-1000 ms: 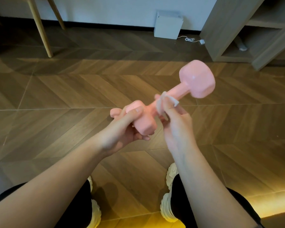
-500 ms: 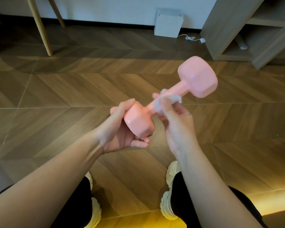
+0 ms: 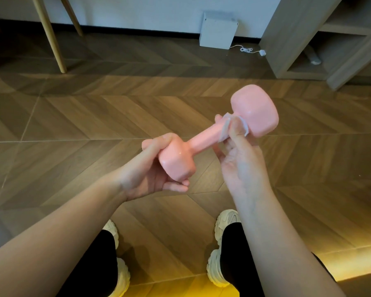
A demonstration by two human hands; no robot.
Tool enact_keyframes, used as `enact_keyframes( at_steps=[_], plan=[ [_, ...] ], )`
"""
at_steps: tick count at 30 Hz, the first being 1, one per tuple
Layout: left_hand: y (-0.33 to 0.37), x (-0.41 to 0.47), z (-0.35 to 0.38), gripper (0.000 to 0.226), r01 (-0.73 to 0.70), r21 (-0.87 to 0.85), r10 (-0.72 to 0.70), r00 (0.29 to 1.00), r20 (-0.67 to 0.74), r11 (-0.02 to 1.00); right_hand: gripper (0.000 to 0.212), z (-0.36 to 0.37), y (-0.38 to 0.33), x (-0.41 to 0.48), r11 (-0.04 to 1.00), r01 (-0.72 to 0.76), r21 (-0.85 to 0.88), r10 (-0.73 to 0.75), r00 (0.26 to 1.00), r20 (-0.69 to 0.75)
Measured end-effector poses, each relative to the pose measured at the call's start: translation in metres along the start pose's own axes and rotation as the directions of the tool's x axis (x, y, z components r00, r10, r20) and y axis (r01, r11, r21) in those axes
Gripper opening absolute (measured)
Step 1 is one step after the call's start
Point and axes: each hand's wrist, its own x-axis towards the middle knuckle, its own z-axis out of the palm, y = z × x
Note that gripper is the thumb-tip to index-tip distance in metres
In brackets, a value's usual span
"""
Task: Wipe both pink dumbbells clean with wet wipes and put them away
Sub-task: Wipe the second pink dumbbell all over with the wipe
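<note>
Right now we hold one pink dumbbell [image 3: 201, 142] up in the air, over the brown wood floor [image 3: 84, 125] and out in front of our white shoes [image 3: 225, 219]. It is pink all over, smooth and a bit shiny. It has a round bar in the middle and a fat, blocky end on each side with soft corners. It is tilted, so the far end sits higher and to the right, and the near end sits lower. A small bright wet spot shines on the near end. Our left hand [image 3: 146, 174] is curled round the near end, with the thumb on top and the fingers under it. Our right hand [image 3: 240, 163] pinches a thin white wet wipe [image 3: 225, 129] round the bar, right up against the far end. The wipe is wrinkled and folds over the bar. Far back by the wall stand a white box [image 3: 217, 31], a white cord [image 3: 246, 49], a wooden shelf [image 3: 298, 39] and light wooden legs [image 3: 51, 39].
</note>
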Motion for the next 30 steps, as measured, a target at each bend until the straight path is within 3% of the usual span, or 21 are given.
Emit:
enact_keyframes(
  at_steps=[1,3,4,5,7,9,11,12,13,15,18,22,25,30],
  plan=[
    [-0.003,0.005,0.000,0.050,-0.057,0.174,0.066,0.997,-0.050,0.983,0.026,-0.002,-0.001,0.002,0.999,-0.021,0.025,0.021,0.999,-0.036],
    [-0.009,0.014,-0.003,0.032,-0.105,0.611,0.245,0.958,-0.149,0.785,0.038,-0.004,-0.003,0.007,0.995,-0.061,0.076,0.067,0.993,-0.092],
    [-0.013,0.016,-0.006,0.043,-0.158,0.704,0.348,0.928,-0.134,0.692,0.044,-0.005,-0.004,0.009,0.993,-0.079,0.088,0.089,0.990,-0.114],
    [-0.019,0.015,-0.008,0.058,-0.251,0.741,0.450,0.889,-0.078,0.623,0.048,-0.007,-0.003,0.010,0.990,-0.094,0.102,0.107,0.986,-0.130],
    [-0.026,0.008,-0.006,0.077,-0.409,0.839,0.656,0.750,0.084,0.360,0.052,-0.008,-0.002,0.010,0.985,-0.117,0.126,0.136,0.979,-0.150],
    [-0.026,0.007,-0.003,0.089,-0.446,0.887,0.760,0.616,0.209,0.117,0.043,-0.008,-0.001,0.009,0.976,-0.130,0.174,0.156,0.977,-0.146],
    [-0.023,0.008,-0.003,0.092,-0.418,0.909,0.781,0.565,0.266,-0.007,0.035,-0.007,-0.001,0.008,0.968,-0.132,0.214,0.161,0.979,-0.126],
    [-0.022,0.009,-0.004,0.091,-0.408,0.913,0.784,0.560,0.268,-0.020,0.034,-0.007,0.000,0.007,0.968,-0.130,0.217,0.157,0.981,-0.115],
    [-0.022,0.009,-0.005,0.090,-0.411,0.911,0.784,0.568,0.250,0.008,0.036,-0.007,0.000,0.007,0.970,-0.126,0.210,0.150,0.983,-0.104],
    [-0.022,0.005,-0.004,0.088,-0.431,0.888,0.755,0.633,0.172,0.159,0.046,-0.006,0.001,0.007,0.982,-0.113,0.153,0.127,0.988,-0.084],
    [-0.024,0.001,-0.004,0.083,-0.422,0.828,0.689,0.722,0.060,0.370,0.036,-0.002,0.008,0.002,0.993,-0.115,0.013,0.115,0.991,-0.063],
    [-0.023,0.002,-0.001,0.083,-0.482,0.759,0.695,0.717,0.055,0.437,0.040,0.013,0.033,-0.011,0.981,-0.194,-0.024,0.194,0.981,0.005],
    [-0.025,0.005,-0.005,0.080,-0.474,0.743,0.674,0.737,0.041,0.473,0.038,0.019,0.043,-0.013,0.970,-0.243,-0.021,0.242,0.970,-0.024],
    [-0.020,0.008,-0.012,0.071,-0.264,0.636,0.448,0.882,-0.145,0.725,0.031,0.017,0.040,-0.009,0.981,-0.191,-0.046,0.189,0.981,-0.052]
  ],
)
